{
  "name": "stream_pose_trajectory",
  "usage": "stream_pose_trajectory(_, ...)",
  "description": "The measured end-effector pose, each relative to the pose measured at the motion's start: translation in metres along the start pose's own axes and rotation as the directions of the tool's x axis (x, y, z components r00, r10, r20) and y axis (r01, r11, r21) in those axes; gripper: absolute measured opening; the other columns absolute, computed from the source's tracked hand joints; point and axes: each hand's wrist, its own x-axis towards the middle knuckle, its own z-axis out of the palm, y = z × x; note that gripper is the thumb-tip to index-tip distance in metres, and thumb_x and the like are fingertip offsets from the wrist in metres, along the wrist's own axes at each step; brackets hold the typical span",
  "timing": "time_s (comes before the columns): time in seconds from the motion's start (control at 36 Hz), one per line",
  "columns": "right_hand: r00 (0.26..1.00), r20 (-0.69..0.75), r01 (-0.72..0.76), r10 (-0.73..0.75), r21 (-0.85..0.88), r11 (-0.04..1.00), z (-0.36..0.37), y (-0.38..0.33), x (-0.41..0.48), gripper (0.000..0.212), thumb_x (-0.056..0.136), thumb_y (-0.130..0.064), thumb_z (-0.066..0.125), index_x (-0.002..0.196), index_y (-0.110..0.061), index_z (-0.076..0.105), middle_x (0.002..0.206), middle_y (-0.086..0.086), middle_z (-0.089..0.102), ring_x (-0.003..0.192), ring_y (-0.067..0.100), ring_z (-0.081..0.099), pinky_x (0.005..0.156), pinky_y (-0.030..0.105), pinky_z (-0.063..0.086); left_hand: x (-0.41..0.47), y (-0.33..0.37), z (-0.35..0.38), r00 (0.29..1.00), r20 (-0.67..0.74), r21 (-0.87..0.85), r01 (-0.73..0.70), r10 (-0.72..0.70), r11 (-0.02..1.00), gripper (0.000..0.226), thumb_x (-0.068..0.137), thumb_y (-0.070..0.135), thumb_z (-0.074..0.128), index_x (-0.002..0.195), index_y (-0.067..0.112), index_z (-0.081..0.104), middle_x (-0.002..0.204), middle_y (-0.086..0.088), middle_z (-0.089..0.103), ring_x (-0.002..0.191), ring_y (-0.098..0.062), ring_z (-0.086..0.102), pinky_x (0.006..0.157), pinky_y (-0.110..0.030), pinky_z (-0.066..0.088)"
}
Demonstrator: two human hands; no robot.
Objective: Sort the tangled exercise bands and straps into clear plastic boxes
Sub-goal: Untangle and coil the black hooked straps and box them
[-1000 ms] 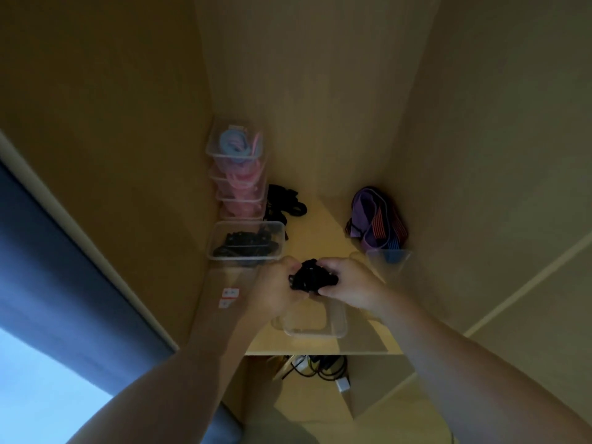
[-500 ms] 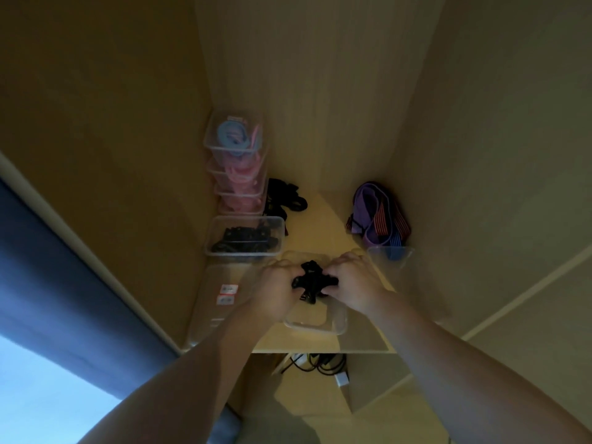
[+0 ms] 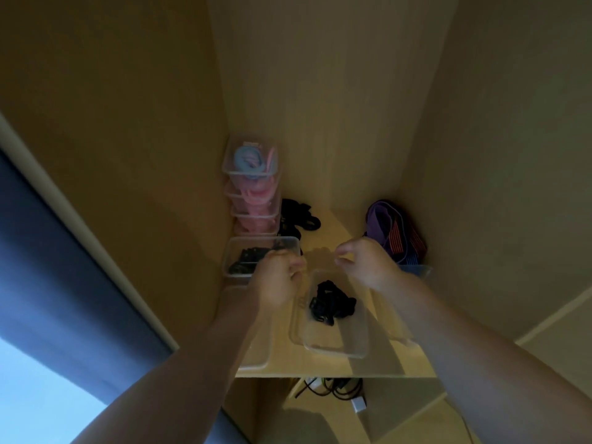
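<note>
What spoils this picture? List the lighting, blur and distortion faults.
Head view: dim, yellowish light throughout; both the left hand and right hand are softly blurred; the black strap bundle in the clear box shows as a detail-less dark mass; wide-angle distortion splays the cupboard walls.

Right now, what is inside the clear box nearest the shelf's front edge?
A tangled black strap bundle lies in that clear box. Its remaining floor looks bare; anything under the bundle is covered.
</note>
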Motion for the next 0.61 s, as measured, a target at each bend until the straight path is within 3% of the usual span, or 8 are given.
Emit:
stream_pose_trajectory(0.11, 0.997, 0.079, 0.021, -0.025, 0.043, 0.999, 0.002, 0.005, 0.037, 0.033, 0.096, -0.025, 0.056, 0.127, -0.016, 0.061, 0.129, 0.001, 0.062, 0.116, 0.017, 0.058, 0.096, 0.029, 0.047, 0.013, -0.001, -0.004, 0.999, -0.021, -0.013, 0.040, -0.040, 0.999, 0.014, 0.085, 0.005, 0.063, 0.094, 0.007, 0.073, 0.092, -0.007, 0.068, 0.085, -0.020, 0.061, 0.077, -0.030, 0.050)
stream_pose_trajectory(0.19, 0.986, 0.161, 0.029, -0.037, 0.049, 0.998, 0.009, 0.012, 0.069, 0.038, 0.097, -0.022, 0.054, 0.135, -0.016, 0.055, 0.137, 0.003, 0.056, 0.122, 0.017, 0.054, 0.098, 0.024, 0.042, 0.022, 0.000, -0.007, 0.995, -0.009, 0.017, 0.104, -0.104, 0.994, 0.019, 0.091, 0.005, 0.057, 0.106, 0.002, 0.069, 0.095, -0.001, 0.062, 0.086, -0.010, 0.055, 0.071, -0.010, 0.040)
stream_pose_trajectory(0.25, 0.970, 0.234, 0.066, -0.065, 0.002, 0.998, 0.016, 0.017, 0.090, 0.042, 0.098, -0.019, 0.052, 0.140, -0.018, 0.049, 0.144, 0.004, 0.048, 0.127, 0.018, 0.050, 0.099, 0.023, 0.039, 0.027, -0.004, -0.008, 0.990, -0.026, 0.012, 0.137, -0.137, 0.990, 0.021, 0.092, 0.003, 0.056, 0.108, 0.003, 0.069, 0.098, -0.002, 0.064, 0.089, -0.008, 0.055, 0.069, -0.007, 0.038)
stream_pose_trajectory(0.33, 0.932, 0.342, 0.148, -0.119, -0.058, 0.987, 0.025, 0.019, 0.113, 0.043, 0.099, -0.014, 0.047, 0.142, -0.024, 0.046, 0.151, 0.004, 0.038, 0.132, 0.020, 0.044, 0.098, 0.021, 0.037, 0.033, -0.010, -0.010, 0.977, -0.070, 0.003, 0.200, -0.200, 0.980, 0.021, 0.090, 0.004, 0.057, 0.105, 0.005, 0.071, 0.103, -0.008, 0.071, 0.092, -0.019, 0.066, 0.085, -0.026, 0.051)
stream_pose_trajectory(0.44, 0.857, 0.503, 0.213, -0.113, -0.147, 0.966, 0.043, 0.023, 0.131, 0.056, 0.099, -0.004, 0.038, 0.147, -0.034, 0.034, 0.159, 0.004, 0.020, 0.140, 0.024, 0.032, 0.104, 0.025, 0.034, 0.037, -0.018, -0.011, 0.969, -0.097, 0.013, 0.229, -0.226, 0.973, 0.021, 0.089, 0.002, 0.056, 0.102, 0.007, 0.072, 0.101, -0.006, 0.071, 0.089, -0.013, 0.063, 0.076, -0.017, 0.046)
stream_pose_trajectory(0.61, 0.819, 0.558, 0.274, -0.129, -0.183, 0.944, 0.061, 0.026, 0.145, 0.049, 0.103, -0.017, 0.034, 0.150, -0.030, 0.028, 0.159, 0.008, 0.016, 0.143, 0.027, 0.023, 0.109, 0.031, 0.028, 0.047, -0.030, -0.013, 0.961, -0.122, -0.009, 0.247, -0.247, 0.969, 0.026, 0.086, 0.013, 0.050, 0.097, 0.013, 0.074, 0.092, -0.002, 0.073, 0.083, -0.016, 0.068, 0.074, -0.034, 0.057)
